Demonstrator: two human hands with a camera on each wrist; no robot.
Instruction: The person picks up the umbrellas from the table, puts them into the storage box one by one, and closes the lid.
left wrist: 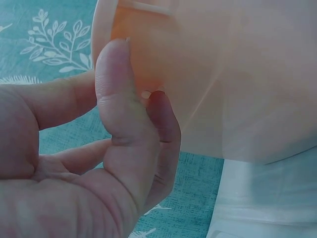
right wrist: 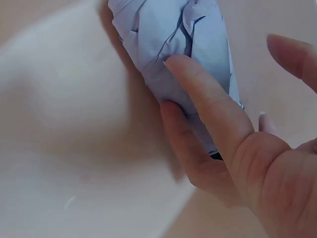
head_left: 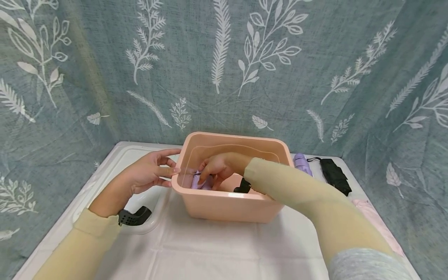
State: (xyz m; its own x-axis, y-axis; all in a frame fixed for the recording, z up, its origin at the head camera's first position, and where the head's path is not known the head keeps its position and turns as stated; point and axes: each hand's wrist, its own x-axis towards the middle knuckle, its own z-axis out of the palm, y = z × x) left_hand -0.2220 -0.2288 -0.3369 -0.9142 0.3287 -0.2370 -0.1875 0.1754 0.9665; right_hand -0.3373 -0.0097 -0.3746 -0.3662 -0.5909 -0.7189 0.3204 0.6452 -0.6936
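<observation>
A peach-pink plastic tub [head_left: 227, 208] stands on the white-covered table. At its left rim my left hand [head_left: 150, 171] holds on, thumb over the edge and other fingers against the outside wall [left wrist: 208, 99]. Inside, toward the left end, lies a lavender folded umbrella [right wrist: 163, 44] of creased fabric. My right hand [head_left: 220, 167] reaches down over it from the right. One extended finger [right wrist: 208, 94] lies along the fabric and another touches its side, while a further finger stays apart from it. In the head view this hand covers much of the umbrella.
Right of the tub lie another lavender folded umbrella [head_left: 302, 164] and a black folded umbrella [head_left: 335, 175] with a strap. Pink cloth [head_left: 378, 223] lies nearer along the right edge. A white tray [head_left: 154, 221] is under my left arm. Patterned curtain [head_left: 196, 70] surrounds the table.
</observation>
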